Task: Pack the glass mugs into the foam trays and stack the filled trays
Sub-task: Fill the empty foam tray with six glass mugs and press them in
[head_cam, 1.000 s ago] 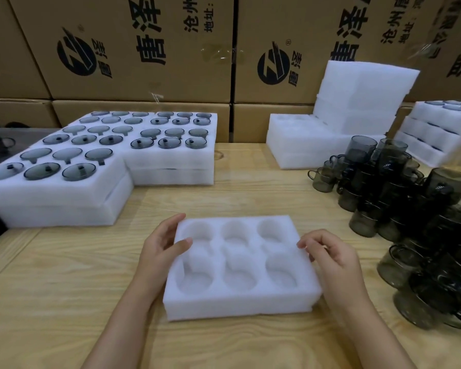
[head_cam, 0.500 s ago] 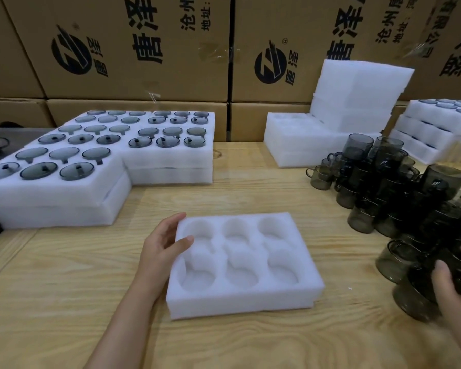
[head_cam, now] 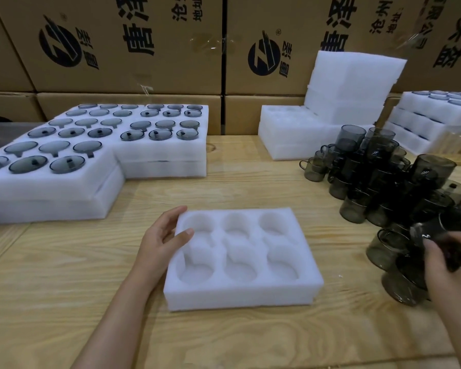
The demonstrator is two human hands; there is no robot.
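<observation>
A white foam tray [head_cam: 241,295] with several hollow pockets lies on the wooden table in front of me. My left hand [head_cam: 161,239] holds its left edge, thumb over the rim and fingers along the side. At the right stands a heap of smoky grey glass mugs [head_cam: 389,177]. My right hand [head_cam: 449,267] is at the heap's near end, with its fingers curled round a dark glass mug [head_cam: 442,230] that is blurred by motion.
Stacks of filled foam trays [head_cam: 91,166] stand at the left, and more at the far right [head_cam: 434,115]. A pile of unfilled foam trays [head_cam: 330,110] sits at the back. Cardboard boxes [head_cam: 133,49] wall off the far side of the table [head_cam: 64,288].
My right hand left the tray's right edge, swung over to the mug heap and took hold of a mug. My left hand stayed on the tray.
</observation>
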